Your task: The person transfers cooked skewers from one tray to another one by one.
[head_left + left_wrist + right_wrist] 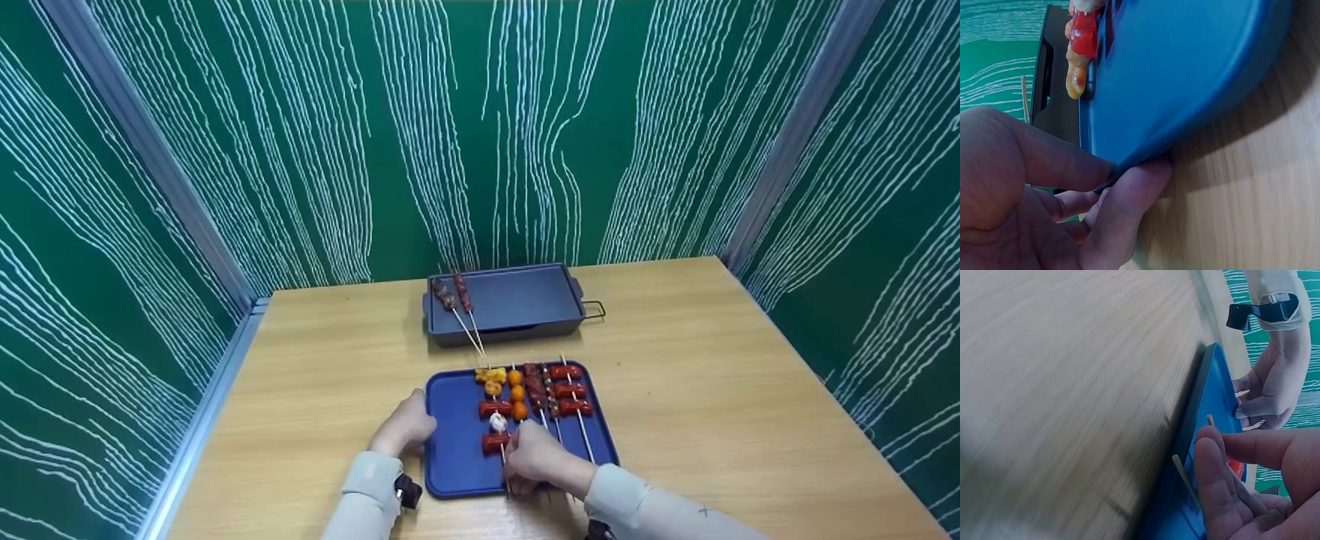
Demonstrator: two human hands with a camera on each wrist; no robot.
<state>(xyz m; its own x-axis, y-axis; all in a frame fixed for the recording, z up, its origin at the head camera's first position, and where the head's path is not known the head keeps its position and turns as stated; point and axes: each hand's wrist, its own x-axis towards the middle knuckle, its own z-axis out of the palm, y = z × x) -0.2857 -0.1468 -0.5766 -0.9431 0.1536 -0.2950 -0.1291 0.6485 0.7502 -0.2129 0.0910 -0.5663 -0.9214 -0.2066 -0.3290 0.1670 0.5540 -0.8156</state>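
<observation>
My left hand (405, 424) pinches the left rim of a blue tray (452, 465) between thumb and finger, as the left wrist view confirms. Over the tray's front part, my right hand (536, 456) pinches the stick of a mixed skewer (494, 409) with red sausage pieces, a white ball and yellow pieces. That skewer's food lies toward the back of the tray. To its right lie a skewer of orange balls (517, 394), a dark red meat skewer (534, 386), a thin mixed skewer (550, 394) and a red sausage skewer (571, 390). My right hand hides some stick ends.
Behind the tray stands a dark grill box (517, 296) with a wire handle (595, 309) at its right. Two meat skewers (454, 292) rest on its left side, sticks hanging over the front edge. Green walls with white lines enclose the wooden table (697, 390).
</observation>
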